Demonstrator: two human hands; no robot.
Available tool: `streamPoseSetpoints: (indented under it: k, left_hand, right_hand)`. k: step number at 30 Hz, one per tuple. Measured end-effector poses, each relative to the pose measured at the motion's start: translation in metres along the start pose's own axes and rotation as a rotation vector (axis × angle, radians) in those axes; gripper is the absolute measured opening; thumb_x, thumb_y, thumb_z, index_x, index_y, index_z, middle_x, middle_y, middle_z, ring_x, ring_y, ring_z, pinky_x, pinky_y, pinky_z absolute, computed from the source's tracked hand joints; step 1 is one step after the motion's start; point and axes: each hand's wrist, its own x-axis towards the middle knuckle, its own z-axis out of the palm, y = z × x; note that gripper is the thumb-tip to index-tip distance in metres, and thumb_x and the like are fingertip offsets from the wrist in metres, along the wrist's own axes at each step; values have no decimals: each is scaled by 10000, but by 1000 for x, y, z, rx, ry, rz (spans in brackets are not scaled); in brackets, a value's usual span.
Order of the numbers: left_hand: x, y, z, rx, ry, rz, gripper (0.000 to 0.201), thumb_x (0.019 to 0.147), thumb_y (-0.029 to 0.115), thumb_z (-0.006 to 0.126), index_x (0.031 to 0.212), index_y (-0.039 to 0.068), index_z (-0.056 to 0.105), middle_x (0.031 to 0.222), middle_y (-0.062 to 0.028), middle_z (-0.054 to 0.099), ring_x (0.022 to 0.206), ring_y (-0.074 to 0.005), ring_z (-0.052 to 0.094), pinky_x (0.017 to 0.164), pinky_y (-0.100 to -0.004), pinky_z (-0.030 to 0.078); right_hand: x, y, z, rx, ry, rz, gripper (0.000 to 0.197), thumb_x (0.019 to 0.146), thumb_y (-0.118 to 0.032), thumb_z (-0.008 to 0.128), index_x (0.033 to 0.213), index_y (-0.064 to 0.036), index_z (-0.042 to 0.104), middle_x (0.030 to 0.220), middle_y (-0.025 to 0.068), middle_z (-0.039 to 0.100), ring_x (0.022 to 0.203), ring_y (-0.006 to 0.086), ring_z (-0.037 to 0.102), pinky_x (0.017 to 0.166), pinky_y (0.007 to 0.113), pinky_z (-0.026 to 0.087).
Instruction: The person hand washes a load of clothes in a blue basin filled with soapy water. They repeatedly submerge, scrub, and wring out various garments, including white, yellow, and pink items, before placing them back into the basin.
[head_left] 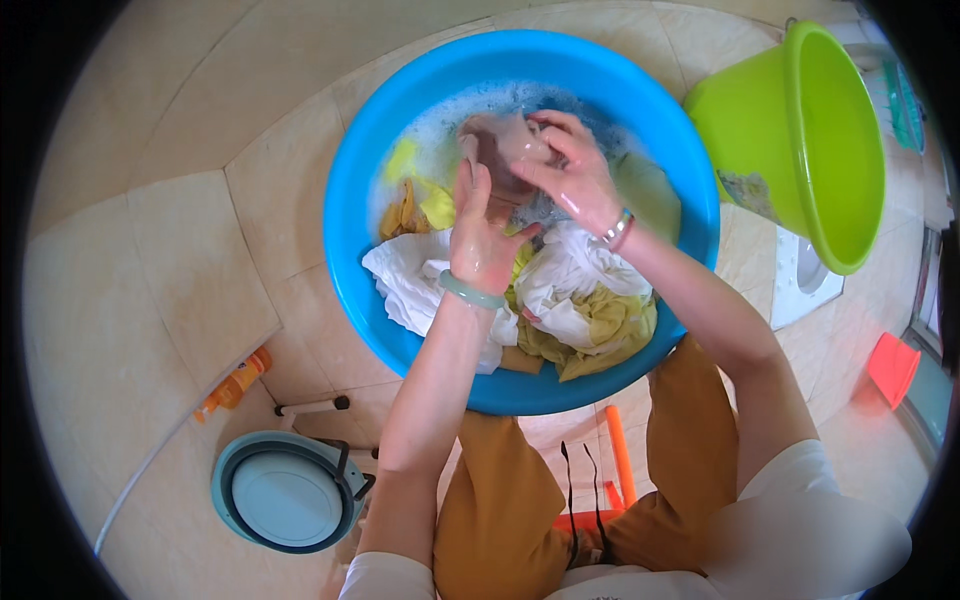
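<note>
Both hands' fingers are curled tight on a wet pinkish cloth: left hand grips its near side, right hand its right edge. The limp, bunched cloth sits over sudsy water at the far side of a round, smooth blue plastic basin, above crumpled white and yellow laundry.

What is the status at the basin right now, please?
Left hand and right hand both gripping the pinkish cloth over suds. Blue basin full of white and yellow laundry. Nothing blocking the hands.
</note>
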Motion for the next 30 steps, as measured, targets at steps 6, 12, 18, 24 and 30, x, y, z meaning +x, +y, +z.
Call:
streamPoseSetpoints:
  k: [6, 12, 18, 24, 30]
  left_hand:
    - [-6, 10, -3, -155, -331, 47, 366, 1020, 336, 346, 1244, 75, 470, 1213, -77, 548, 1153, -215, 519, 988, -366, 428]
    - [-28, 0, 35, -213, -226, 45, 369, 1004, 202, 387, 1330, 32, 414, 1297, -101, 499, 1194, -224, 504, 1030, -383, 402]
    - [-24, -8, 29, -138, -321, -154, 440, 997, 305, 417, 1369, 73, 383, 1354, -60, 465, 1226, -205, 478, 1026, -354, 404]
    - [-52, 3, 60, -336, -204, -193, 518, 970, 512, 370, 1375, 193, 411, 1344, -49, 487, 1248, -235, 459, 1081, -438, 320]
    - [-12, -17, 20, -399, -397, -33, 476, 989, 486, 369, 1344, 176, 434, 1270, -53, 516, 1182, -207, 494, 1013, -384, 391]
  right_hand:
    - [-19, -90, -35, 771, -259, 448, 314, 806, -144, 713, 1040, -12, 549, 964, 12, 566, 853, 91, 550, 726, 234, 473]
    - [-8, -41, -31, 817, 24, 485, 422, 849, -212, 709, 1144, 0, 494, 990, 76, 585, 908, 134, 583, 797, 275, 498]
    - [-6, -59, -40, 1066, -169, 596, 320, 844, -143, 696, 1095, -27, 533, 1035, 73, 608, 898, 151, 607, 800, 282, 501]
    - [-6, -52, -42, 306, 117, 70, 417, 769, -73, 699, 1140, -28, 515, 1019, 84, 611, 965, 176, 577, 892, 316, 464]
    - [-25, -95, -24, 131, -61, -327, 323, 734, -126, 755, 1030, -104, 625, 942, 77, 596, 890, 257, 591, 817, 363, 473]
